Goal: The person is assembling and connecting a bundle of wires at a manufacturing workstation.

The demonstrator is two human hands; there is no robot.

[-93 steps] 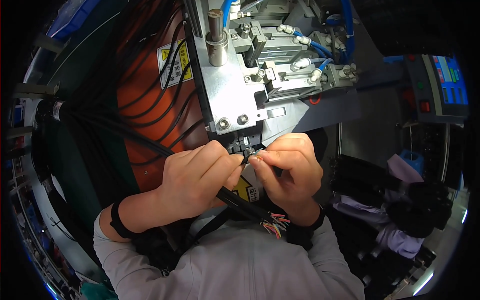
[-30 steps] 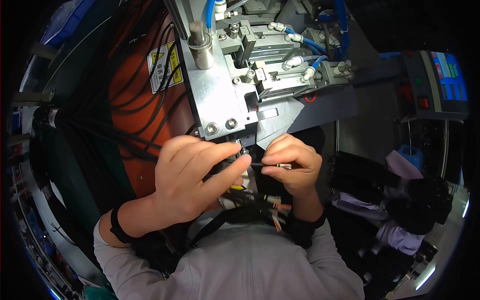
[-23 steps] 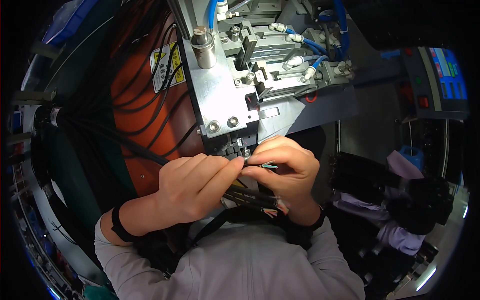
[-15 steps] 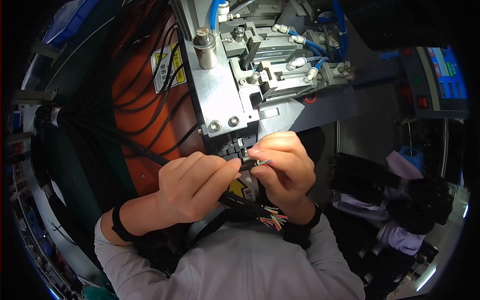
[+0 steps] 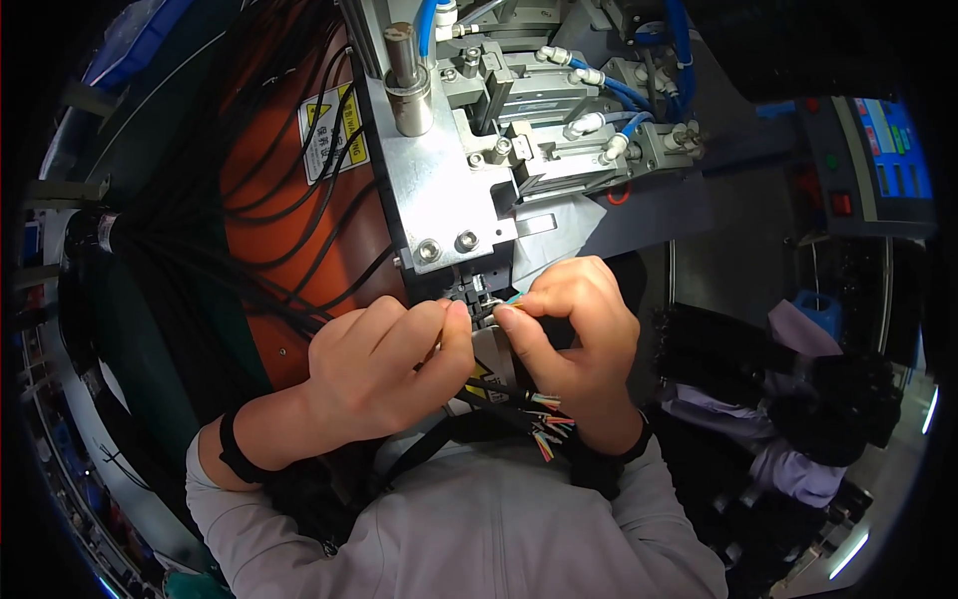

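Note:
My left hand (image 5: pixel 384 364) is closed, thumb and forefinger pinched at the end of a black cable that they mostly hide. Facing it, my right hand (image 5: pixel 579 319) pinches thin coloured wires (image 5: pixel 516 299), teal and orange among them, between thumb and forefinger. Both sets of fingertips are close together, just in front of a small dark metal fixture (image 5: pixel 479 290) at the machine's near edge. Below my hands lie more black cables (image 5: pixel 499 384), their stripped ends (image 5: pixel 551 429) fanning out into several coloured wires.
Beyond my hands stands a machine with a bright metal plate (image 5: pixel 439 190), a steel post (image 5: pixel 409 100), and pneumatic cylinders with blue hoses (image 5: pixel 624 92). Black cables run over an orange surface (image 5: pixel 259 160) at left. A control screen (image 5: pixel 893 150) is at far right.
The black cable that showed between my fingers is now mostly hidden. My right fingers have shifted up and pinch its wires. Another stripped cable end has come into view below.

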